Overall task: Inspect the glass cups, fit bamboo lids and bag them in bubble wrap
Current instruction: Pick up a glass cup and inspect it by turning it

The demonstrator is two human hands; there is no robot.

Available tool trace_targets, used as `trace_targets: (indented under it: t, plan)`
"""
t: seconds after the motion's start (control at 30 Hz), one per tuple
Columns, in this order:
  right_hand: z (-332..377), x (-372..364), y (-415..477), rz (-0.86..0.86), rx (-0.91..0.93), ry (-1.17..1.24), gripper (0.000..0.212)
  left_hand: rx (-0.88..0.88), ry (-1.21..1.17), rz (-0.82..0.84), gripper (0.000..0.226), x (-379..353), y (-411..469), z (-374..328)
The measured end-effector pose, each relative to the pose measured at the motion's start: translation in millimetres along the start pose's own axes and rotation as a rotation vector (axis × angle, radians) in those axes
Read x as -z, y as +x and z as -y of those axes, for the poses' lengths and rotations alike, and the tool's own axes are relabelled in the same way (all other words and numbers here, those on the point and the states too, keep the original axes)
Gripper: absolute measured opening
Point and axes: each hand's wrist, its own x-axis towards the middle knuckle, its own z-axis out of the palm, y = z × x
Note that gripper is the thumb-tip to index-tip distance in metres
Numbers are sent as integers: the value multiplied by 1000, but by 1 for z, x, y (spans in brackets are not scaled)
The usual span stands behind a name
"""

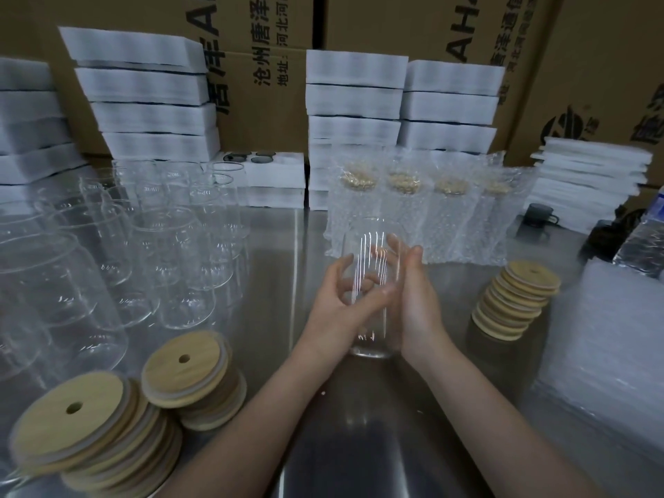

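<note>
From your head camera: you hold one glass cup (373, 282) upright between both hands, over the middle of the steel table (287, 246). I cannot tell whether its base touches the surface. Your left hand (332, 303) wraps the cup, with the thumb in front and the curled fingers showing through the glass. Your right hand (415, 296) lies flat against the cup's right side, fingers straight and together.

Just behind the cup stand four wrapped cups (404, 213) in a row, each with a lid on. There are three stacks of bamboo lids: two at near left (90, 436) (190, 382) and one at right (517, 300). The bare cups (172, 246) crowd the left side, too overlapped to count. One pile of bubble wrap bags (611, 336) lies at far right.
</note>
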Motion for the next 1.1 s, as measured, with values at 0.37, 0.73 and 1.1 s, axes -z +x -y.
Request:
trace_targets:
  t: [0.37, 0.73, 1.1]
  plan:
    - [2, 3, -8, 198, -129, -36, 55, 267, -334, 60, 30, 2, 4, -4]
    - [-10, -1, -18, 24, 135, -287, 80, -104, 63, -71, 57, -5, -5, -3]
    - [-2, -5, -20, 24, 214, -217, 25, -202, 129, -201, 73, -8, -6, 1]
